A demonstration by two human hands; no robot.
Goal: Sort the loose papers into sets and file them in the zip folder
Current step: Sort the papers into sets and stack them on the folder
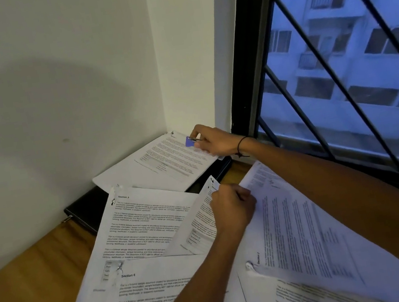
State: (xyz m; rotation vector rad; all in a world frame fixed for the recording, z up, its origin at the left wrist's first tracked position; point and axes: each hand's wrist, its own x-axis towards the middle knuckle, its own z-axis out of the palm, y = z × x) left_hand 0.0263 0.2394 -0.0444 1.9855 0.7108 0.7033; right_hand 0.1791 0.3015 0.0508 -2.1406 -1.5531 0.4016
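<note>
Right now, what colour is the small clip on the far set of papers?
Blue, seen in the head view: the clip sits where the right hand pinches it.

Both bare forearms reach forward and up from the lower right. The right hand [214,141] is extended farthest, just short of the window frame [241,92], its thumb and fingers pinched on a blue binder clip [190,141]; a thin dark cord bracelet [241,147] circles its wrist. The left hand [233,206] lies nearer, below the right and farther from the frame, seen from the back with knuckles up and fingers curled, gripping the upper corner of a lifted printed sheet [199,225].
</note>
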